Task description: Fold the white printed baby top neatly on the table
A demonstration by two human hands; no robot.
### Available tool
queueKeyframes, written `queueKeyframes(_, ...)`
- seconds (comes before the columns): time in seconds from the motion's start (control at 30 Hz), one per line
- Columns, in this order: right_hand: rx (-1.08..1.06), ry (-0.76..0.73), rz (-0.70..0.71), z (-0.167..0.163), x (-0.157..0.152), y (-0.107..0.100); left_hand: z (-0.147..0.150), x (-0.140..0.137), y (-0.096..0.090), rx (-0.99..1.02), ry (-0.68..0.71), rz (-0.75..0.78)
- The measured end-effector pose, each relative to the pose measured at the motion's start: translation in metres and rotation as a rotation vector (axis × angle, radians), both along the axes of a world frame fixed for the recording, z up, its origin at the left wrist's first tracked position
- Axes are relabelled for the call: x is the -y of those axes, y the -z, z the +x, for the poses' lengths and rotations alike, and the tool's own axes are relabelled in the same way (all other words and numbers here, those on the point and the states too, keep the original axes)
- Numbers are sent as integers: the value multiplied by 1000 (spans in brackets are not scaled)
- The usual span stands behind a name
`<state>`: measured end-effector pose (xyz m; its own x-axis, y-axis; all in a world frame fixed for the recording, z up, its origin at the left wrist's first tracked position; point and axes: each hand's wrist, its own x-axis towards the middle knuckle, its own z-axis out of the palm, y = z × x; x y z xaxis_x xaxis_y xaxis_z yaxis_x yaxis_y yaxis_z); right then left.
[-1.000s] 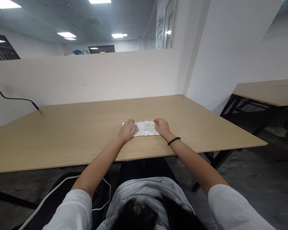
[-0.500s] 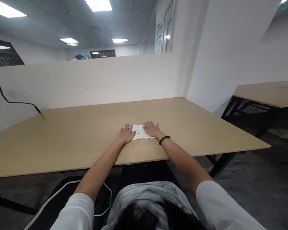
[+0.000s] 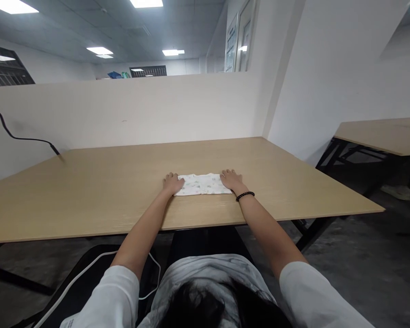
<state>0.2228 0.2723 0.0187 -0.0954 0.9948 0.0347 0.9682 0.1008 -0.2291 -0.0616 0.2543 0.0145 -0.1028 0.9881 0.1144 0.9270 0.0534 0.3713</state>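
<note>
A white cloth with small printed figures (image 3: 202,184) lies flat on the wooden table (image 3: 116,196) as a wide strip, its long side running left to right. My left hand (image 3: 173,183) rests palm down over the cloth's left end, fingers spread. At the opposite end, my right hand (image 3: 231,180) presses flat with its fingers apart, a dark beaded bracelet (image 3: 245,196) on that wrist. The middle of the cloth shows between my hands. Whether it is a garment or a plain piece of fabric I cannot tell.
A low white partition (image 3: 164,111) borders the table's far side. A black cable (image 3: 27,138) hangs at the left back corner. Another table (image 3: 382,134) stands to the right. A white cord (image 3: 78,278) runs beside my lap at left.
My hands have slid apart, left hand to the left and right hand to the right, out to the cloth's ends. More of the cloth now shows between them.
</note>
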Motion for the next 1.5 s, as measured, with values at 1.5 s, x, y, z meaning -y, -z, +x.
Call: queueKeyframes(1.5, -235, -642, 238, -40, 24, 0, 10, 23, -15, 219, 424, 260)
